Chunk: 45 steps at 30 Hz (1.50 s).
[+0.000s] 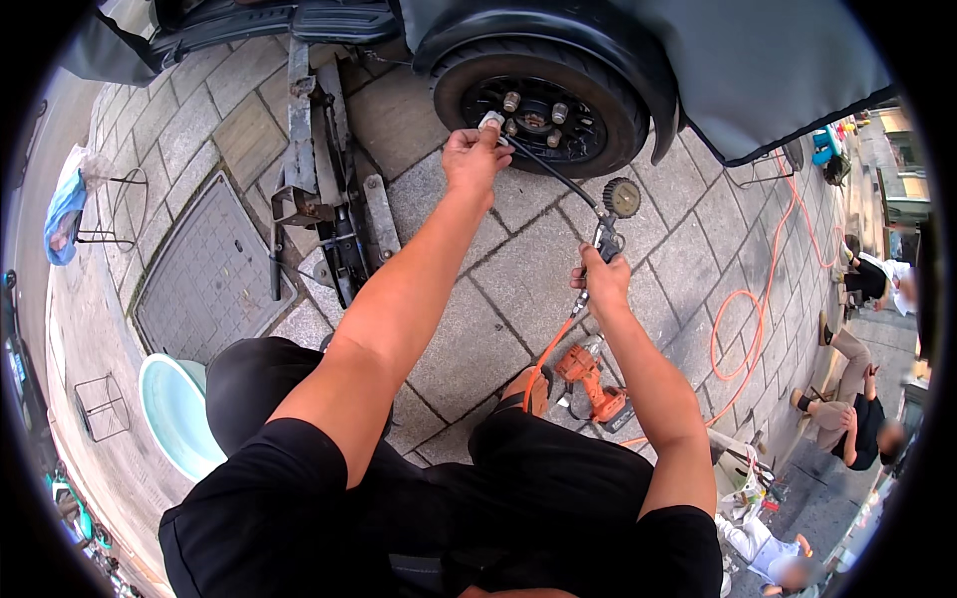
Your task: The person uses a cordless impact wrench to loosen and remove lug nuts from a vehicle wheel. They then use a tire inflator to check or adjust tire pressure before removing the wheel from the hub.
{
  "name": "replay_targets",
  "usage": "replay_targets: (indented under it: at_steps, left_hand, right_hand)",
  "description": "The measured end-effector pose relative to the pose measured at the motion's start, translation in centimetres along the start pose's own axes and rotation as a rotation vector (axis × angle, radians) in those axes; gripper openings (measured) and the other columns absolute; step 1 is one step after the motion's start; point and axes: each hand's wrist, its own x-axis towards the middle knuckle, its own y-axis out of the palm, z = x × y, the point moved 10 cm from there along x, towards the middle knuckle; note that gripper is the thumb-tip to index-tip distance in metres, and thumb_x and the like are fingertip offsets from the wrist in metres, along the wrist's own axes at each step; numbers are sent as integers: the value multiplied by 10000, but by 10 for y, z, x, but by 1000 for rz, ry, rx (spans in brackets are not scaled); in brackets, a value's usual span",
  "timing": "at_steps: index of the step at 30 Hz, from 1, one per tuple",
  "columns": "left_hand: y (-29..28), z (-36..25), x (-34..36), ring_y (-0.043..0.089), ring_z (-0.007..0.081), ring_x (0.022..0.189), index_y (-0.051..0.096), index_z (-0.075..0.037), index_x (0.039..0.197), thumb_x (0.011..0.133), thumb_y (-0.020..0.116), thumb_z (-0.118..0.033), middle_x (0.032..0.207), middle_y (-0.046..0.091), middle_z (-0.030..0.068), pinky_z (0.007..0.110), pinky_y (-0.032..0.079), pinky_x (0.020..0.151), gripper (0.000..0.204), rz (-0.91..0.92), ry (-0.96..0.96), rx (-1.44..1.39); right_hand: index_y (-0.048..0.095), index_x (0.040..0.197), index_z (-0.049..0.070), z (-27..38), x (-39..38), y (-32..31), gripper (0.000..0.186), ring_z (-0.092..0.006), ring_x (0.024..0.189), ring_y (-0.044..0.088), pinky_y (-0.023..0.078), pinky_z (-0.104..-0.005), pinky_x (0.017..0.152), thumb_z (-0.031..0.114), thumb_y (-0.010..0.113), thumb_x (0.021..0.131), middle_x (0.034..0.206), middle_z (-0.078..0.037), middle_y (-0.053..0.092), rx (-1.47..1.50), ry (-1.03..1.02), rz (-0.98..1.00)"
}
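Note:
My left hand (474,159) is closed at the lower left edge of a wheel with a black tire (613,100). Its fingers pinch the end of a short black hose (558,177), beside a small pale piece (491,121) that I cannot make out. That hose runs to a tire inflator (606,237) with a round dial gauge (621,197). Wrapped around the inflator's grip is my right hand (604,277). An orange air hose (546,351) leads down from the inflator's lower end. Whether the black hose's tip sits on the tire valve is hidden by my fingers.
A floor jack (344,214) stands left of the wheel, near a metal cover (211,274) in the paving. By my right foot lies an orange cordless impact wrench (590,381). A pale green basin (179,414) is at left. Orange hose (750,334) loops at right; people sit beyond.

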Motion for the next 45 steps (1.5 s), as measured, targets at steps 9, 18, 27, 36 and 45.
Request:
replay_targets:
  at_steps: [9,18,27,36,45]
  left_hand:
    - [-1,1,1,737,219,822,518,-74,1037,1008,733,-277,962,672,101,347,612,709,297,9,-3,3]
    - [-4,1,-3,727,224,825,529,-74,1066,999,741,-296,984,656,101,353,614,684,314,-13,-49,-42]
    - [-5,8,-1,720,215,820,535,-79,1100,980,754,-320,962,640,79,340,606,660,347,0,-106,-46]
    - [-5,9,-2,738,265,879,519,-53,1155,992,741,-330,998,635,104,386,630,702,391,37,-105,-66]
    - [-10,12,6,730,281,958,559,-8,1256,989,738,-352,1065,646,128,399,630,720,471,65,-119,-65]
  right_hand:
    - [512,1034,-41,4,3,-4,351,-193,581,656,559,-330,458,159,771,906,840,-134,642,-1,-37,-45]
    - [512,1021,-40,10,-3,-1,346,-190,583,656,559,-329,462,156,773,905,835,-131,640,15,-46,-44]
    - [503,1012,-39,14,-3,-11,373,-176,615,678,567,-324,492,165,787,882,831,-129,662,-23,-112,-94]
    - [498,1020,-26,16,-6,-18,413,-169,594,664,533,-327,506,197,804,857,756,-114,667,-70,-133,-153]
    - [467,1047,-32,9,6,-21,415,-165,618,666,567,-314,510,164,795,886,789,-123,656,-157,-227,-136]
